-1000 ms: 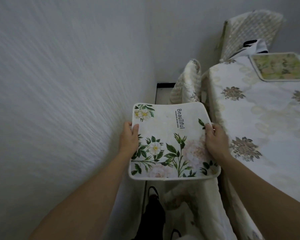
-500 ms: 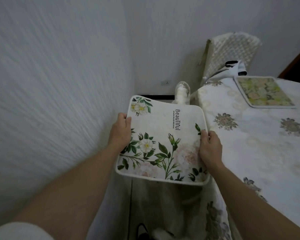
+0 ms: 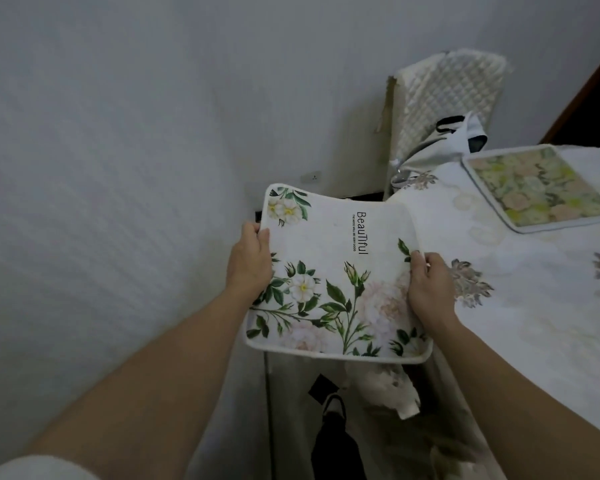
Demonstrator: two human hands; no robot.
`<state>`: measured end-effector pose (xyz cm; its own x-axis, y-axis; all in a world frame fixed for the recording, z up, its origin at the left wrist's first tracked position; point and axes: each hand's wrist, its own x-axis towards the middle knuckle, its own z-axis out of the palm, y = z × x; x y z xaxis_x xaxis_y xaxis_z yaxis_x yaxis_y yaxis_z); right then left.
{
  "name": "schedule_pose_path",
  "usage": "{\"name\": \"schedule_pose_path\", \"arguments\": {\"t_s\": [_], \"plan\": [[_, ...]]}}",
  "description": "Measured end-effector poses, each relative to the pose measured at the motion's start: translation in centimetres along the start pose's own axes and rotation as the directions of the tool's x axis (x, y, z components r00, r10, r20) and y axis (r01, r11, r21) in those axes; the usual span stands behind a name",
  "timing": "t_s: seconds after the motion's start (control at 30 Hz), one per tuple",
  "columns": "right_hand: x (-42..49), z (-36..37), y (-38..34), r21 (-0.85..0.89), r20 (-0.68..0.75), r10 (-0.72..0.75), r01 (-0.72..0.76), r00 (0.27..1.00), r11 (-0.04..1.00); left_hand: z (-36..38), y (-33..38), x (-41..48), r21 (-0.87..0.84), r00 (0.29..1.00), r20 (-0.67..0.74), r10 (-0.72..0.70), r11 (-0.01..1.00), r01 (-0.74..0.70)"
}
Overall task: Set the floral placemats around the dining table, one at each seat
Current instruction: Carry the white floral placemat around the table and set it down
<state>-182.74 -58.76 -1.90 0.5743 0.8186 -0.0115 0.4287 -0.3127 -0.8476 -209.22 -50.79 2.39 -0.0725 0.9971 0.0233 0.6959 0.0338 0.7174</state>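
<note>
One green-and-pink floral placemat point(image 3: 537, 188) lies on the cream-clothed dining table point(image 3: 499, 323) at the far seat. A second, white rose-printed placemat point(image 3: 329, 271) hangs unlaid beside the near corner, with the left hand point(image 3: 250, 261) and right hand point(image 3: 430, 289) gripping its side edges.

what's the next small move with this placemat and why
Probably swing the white floral placemat right, onto the tablecloth beside it: left hand and right hand grip its sides in the air, and only the far placemat is laid.

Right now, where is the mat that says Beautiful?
In the head view's middle, the placemat hangs between the left hand and right hand, which grip its side edges, by the table's left edge.
</note>
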Motion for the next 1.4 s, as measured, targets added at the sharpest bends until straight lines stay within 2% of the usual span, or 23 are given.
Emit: {"name": "schedule_pose_path", "arguments": {"t_s": [0.2,0.43,0.63,0.8,0.93,1.07,1.17,1.27,1.33,1.4], "plan": [[7.9,-1.7,2.5,0.053,-0.129,0.16,-0.154,0.979,0.987,6.7,7.3,9.1,0.027,0.977,0.135,0.164,0.985,-0.17],[13.2,-5.0,4.1,0.09,-0.269,0.292,-0.278,0.918,0.956,13.2,13.8,14.5,-0.035,0.927,0.28,0.251,0.967,-0.251],[14.3,-8.0,5.5,0.131,-0.428,0.377,-0.357,0.821,0.925,19.6,18.1,17.7,-0.124,0.832,0.423,0.359,0.932,-0.34],[11.3,-9.4,7.3,0.191,-0.564,0.503,-0.49,0.654,0.851,25.2,20.3,17.1,-0.257,0.69,0.53,0.493,0.869,-0.423],[6.9,-9.3,8.1,0.246,-0.648,0.595,-0.609,0.475,0.754,28.7,21.3,15.2,-0.283,0.501,0.648,0.575,0.791,-0.543],[3.8,-9.2,8.1,0.295,-0.71,0.616,-0.649,0.343,0.701,30.9,21.9,13.7,-0.365,0.302,0.757,0.579,0.759,-0.54],[2.3,-8.8,8.5,0.314,-0.733,0.616,-0.661,0.287,0.682,32.9,21.7,13.4,-0.35,0.177,0.85,0.496,0.783,-0.514],[1.2,-8.1,9.8,0.324,-0.719,0.64,-0.684,0.271,0.654,34.6,20.4,13.4,-0.317,0.096,0.915,0.391,0.847,-0.427],[0.7,-7.3,11.1,0.344,-0.688,0.677,-0.703,0.262,0.622,35.5,19.4,13.4,-0.307,0.07,0.928,0.367,0.855,-0.418],[0.4,-6.6,12.2,0.354,-0.651,0.709,-0.718,0.27,0.599,36.2,18.7,13.4,-0.282,0.096,0.932,0.349,0.865,-0.415]]}}
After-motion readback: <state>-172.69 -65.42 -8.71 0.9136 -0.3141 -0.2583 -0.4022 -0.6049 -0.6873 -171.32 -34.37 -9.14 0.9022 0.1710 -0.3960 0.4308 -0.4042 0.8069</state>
